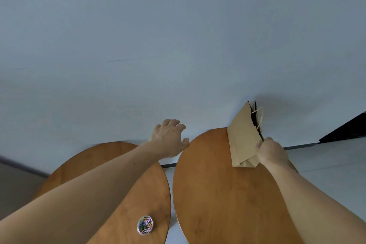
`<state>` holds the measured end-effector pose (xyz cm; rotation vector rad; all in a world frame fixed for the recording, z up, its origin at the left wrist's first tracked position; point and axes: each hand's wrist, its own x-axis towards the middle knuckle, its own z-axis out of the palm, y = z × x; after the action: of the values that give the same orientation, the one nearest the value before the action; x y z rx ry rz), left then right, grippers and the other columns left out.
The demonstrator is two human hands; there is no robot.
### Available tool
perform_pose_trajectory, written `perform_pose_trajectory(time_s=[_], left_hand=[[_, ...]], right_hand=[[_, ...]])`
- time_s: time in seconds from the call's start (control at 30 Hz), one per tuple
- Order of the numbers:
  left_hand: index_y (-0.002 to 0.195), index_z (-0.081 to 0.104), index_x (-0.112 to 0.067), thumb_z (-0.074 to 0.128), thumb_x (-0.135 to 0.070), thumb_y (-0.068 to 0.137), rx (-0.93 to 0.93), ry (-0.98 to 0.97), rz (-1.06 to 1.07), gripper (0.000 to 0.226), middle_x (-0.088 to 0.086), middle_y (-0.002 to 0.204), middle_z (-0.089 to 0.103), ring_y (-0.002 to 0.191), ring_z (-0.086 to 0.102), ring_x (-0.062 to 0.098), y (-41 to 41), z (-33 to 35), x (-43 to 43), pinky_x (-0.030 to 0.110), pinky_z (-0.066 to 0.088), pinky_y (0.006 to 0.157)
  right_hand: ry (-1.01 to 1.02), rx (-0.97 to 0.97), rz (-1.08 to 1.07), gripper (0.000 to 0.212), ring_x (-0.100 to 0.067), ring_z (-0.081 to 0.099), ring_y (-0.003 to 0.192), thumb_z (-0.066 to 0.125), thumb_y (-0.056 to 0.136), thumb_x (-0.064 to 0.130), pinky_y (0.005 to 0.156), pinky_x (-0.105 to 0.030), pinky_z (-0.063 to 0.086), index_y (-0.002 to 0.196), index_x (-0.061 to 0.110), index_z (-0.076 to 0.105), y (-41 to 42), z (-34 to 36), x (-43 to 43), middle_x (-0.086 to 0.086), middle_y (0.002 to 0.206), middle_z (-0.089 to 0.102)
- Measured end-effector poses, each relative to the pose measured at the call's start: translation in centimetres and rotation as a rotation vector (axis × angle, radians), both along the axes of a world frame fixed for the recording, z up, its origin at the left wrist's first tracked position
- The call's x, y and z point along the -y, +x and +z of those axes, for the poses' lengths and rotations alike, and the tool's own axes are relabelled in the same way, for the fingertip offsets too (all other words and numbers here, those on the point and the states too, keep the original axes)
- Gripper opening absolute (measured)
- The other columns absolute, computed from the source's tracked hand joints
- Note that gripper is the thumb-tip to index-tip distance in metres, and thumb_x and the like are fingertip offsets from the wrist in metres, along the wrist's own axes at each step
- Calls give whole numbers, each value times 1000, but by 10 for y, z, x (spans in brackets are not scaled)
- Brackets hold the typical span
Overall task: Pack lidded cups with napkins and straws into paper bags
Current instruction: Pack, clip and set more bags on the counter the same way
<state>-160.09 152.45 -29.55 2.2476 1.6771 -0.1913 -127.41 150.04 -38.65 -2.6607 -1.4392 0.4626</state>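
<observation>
A folded brown paper bag (244, 136) with twine handles stands tilted at the far edge of the right round wooden table (223, 194). My right hand (271, 151) grips the bag's lower right edge. My left hand (170, 136) hovers past the gap between the two tables, fingers spread and loosely bent, holding nothing. No cups, napkins or straws are in view.
A second round wooden table (138, 194) lies on the left under my left forearm. A small clear round box of coloured paper clips (145, 225) sits near its front right edge. A pale wall fills the background. A dark object (344, 130) shows at the far right.
</observation>
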Motion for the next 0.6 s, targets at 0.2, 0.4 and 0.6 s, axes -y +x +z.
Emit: perform_pose_trajectory(time_s=[0.2,0.4,0.6], left_hand=[[150,34,-22,41,-48,99,-5,-12,-6,58,1,159,28,148,18,22,-9,2,12,44,22,119],[150,34,-20,41,-47,99,28,2,15,58,1,158,29,147,20,21,-52,12,32,42,23,118],[149,36,-20,43,-46,98,95,-12,96,57,0,155,34,143,27,22,-143,16,65,41,28,115]], right_hand=[[107,-32,26,29,-20,51,62,50,97,23,49,-26,32,69,19,45,-27,3,13,2,66,50],[260,6,228,26,-13,53,53,56,95,25,43,-22,30,70,17,53,-115,50,34,6,59,53],[317,-70,387,20,-16,55,53,58,92,22,43,-23,30,73,16,57,-245,86,55,4,59,56]])
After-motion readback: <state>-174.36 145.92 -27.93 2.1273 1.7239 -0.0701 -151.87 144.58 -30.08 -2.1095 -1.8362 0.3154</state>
